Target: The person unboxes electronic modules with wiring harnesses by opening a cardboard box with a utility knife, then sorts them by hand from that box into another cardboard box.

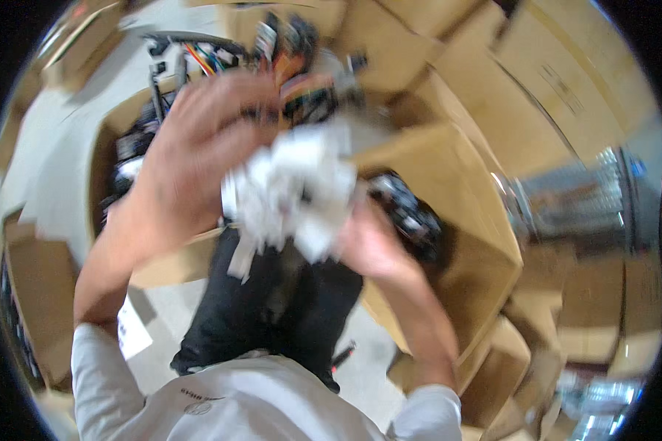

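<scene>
A loose white bundle (301, 187) of crumpled, strip-like pieces is held up in front of my lap; blur hides what it is made of. My right hand (371, 239) grips it from its lower right side. Up and to the left, my left hand (206, 143) is raised beside the bundle, its fingers reaching over toward the top. Motion smears those fingers, so their grip is unclear. Beyond my hands, a mixed pile of dark parts and coloured cables (301, 95) shows partly behind the left hand.
An open cardboard box (103, 165) with black items stands at the left. Another open carton (478, 213), holding dark glossy bagged things (408, 213), is at the right. Large cartons (566, 81) and clear plastic-wrapped goods (574, 202) stand farther right. A smaller box (40, 294) is at far left.
</scene>
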`<state>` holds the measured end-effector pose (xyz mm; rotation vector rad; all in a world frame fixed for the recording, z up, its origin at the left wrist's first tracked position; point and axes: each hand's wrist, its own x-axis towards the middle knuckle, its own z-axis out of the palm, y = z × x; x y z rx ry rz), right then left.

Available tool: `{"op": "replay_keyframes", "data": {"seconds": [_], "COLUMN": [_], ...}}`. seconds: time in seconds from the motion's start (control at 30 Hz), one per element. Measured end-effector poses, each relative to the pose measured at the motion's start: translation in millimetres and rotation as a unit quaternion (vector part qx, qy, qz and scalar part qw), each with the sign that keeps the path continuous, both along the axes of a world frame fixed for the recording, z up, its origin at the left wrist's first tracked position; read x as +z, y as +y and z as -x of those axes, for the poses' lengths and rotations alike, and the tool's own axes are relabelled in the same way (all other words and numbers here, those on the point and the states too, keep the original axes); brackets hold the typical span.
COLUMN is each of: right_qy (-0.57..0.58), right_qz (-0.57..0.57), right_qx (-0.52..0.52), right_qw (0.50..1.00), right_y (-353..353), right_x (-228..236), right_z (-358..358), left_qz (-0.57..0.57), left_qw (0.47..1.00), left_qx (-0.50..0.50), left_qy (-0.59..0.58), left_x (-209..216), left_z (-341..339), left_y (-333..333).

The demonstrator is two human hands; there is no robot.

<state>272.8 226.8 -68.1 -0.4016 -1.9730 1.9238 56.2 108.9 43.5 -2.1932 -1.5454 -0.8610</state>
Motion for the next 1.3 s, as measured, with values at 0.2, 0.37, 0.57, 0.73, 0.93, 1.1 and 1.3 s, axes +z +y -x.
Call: {"op": "replay_keyframes", "data": {"seconds": [0.2,0.37,0.57,0.73,0.93,1.1,1.3], "right_qy": [0.137,0.005,-0.357,-0.637,-0.553,-0.637,-0.51], "right_qz": [0.551,0.286,-0.142,0.045,0.115,0.022,-0.074], "right_qx": [-0.208,-0.429,-0.581,-0.576,-0.581,-0.576,-0.667], "right_qw": [0.797,0.857,0.718,0.511,0.586,0.512,0.538], "right_y": [-6.7,55.1,124.5,164.2,195.4,220.3,192.9], "right_x": [7.6,3.1,-130.3,-258.2,-374.0,-407.3,-427.4], "right_z": [-54.5,-165.9,-306.2,-348.4,-402.2,-428.4,-394.7], "left_qz": [0.024,0.042,0.099,0.185,0.238,0.256,0.277], "left_qw": [0.985,0.963,0.96,0.948,0.945,0.942,0.934], "left_qx": [-0.168,-0.244,-0.229,-0.232,-0.196,-0.187,-0.199], "left_qy": [0.019,-0.107,-0.131,-0.113,-0.105,-0.109,-0.108], "left_x": [-78.5,-76.5,-124.9,-127.4,-130.5,-133.4,-136.1], "left_z": [-115.6,-152.0,-146.3,-151.2,-140.2,-140.3,-155.1], "left_y": [43.5,58.0,77.5,87.0,101.7,107.2,107.1]}}
